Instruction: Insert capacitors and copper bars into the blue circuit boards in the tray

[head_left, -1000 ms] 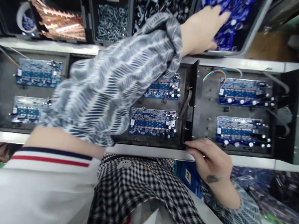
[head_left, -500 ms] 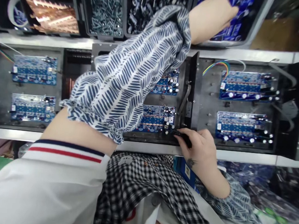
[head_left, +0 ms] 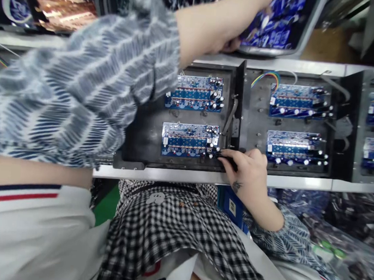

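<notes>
My left hand [head_left: 220, 27] is stretched across to the front edge of a bin of blue parts [head_left: 278, 22] on the upper shelf. Its fingers are curled, and what they hold is hidden. My patterned sleeve covers the left half of the view. My right hand [head_left: 250, 172] pinches a small black component [head_left: 228, 160] at the right end of the lower blue circuit board [head_left: 187, 140]. That board lies in a black metal tray [head_left: 142, 141], below an upper circuit board [head_left: 193, 92].
To the right, another tray holds two more blue boards [head_left: 300, 101] with coloured wires [head_left: 268, 79]. Copper heat sinks [head_left: 58, 9] fill a bin at the upper left. A metal rail [head_left: 299, 182] runs along the front. Bags of parts [head_left: 344, 227] lie at the lower right.
My left hand has drawn back from inside the blue parts bin to its front edge. My right hand moved left from the tray's front edge onto the lower board, pinching a black component.
</notes>
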`<state>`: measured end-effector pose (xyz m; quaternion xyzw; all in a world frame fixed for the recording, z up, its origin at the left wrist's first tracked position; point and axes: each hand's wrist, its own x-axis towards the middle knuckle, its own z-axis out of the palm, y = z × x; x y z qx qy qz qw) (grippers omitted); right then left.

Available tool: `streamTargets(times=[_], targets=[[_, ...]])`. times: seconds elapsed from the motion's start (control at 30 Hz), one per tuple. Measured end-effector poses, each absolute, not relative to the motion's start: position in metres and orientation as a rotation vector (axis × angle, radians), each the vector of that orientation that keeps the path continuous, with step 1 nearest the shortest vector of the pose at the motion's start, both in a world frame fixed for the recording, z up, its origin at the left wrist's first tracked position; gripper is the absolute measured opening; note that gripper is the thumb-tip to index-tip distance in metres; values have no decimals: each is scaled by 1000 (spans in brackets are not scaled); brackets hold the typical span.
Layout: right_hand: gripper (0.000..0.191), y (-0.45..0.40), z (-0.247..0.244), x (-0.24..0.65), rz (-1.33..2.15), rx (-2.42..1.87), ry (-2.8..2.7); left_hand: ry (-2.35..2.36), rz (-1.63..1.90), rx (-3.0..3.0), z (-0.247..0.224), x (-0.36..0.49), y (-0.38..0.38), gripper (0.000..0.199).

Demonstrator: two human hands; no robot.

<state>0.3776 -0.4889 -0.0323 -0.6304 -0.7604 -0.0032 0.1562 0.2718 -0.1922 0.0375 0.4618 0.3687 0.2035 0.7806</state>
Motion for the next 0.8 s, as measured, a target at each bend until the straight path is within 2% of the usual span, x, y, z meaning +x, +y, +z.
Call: streamTargets(times=[0.3, 0.47, 0.6, 0.73, 0.8], targets=[[9, -491, -31, 375, -51, -1779, -2235, 874, 276, 697, 11, 167, -320, 28], [12, -497, -36, 362, -309, -1741, -2236, 850, 281, 633, -2, 146, -354, 32], [8, -495, -18, 346, -286, -1762, -2257, 844, 298, 625, -3, 136, -366, 34], [40, -475, 12, 320, -43, -1529, -2254, 820, 322, 551, -2, 128, -377, 31], [42, -462, 20, 306, 110, -1347, -2331, 811, 318, 479, 0, 123, -383, 31]])
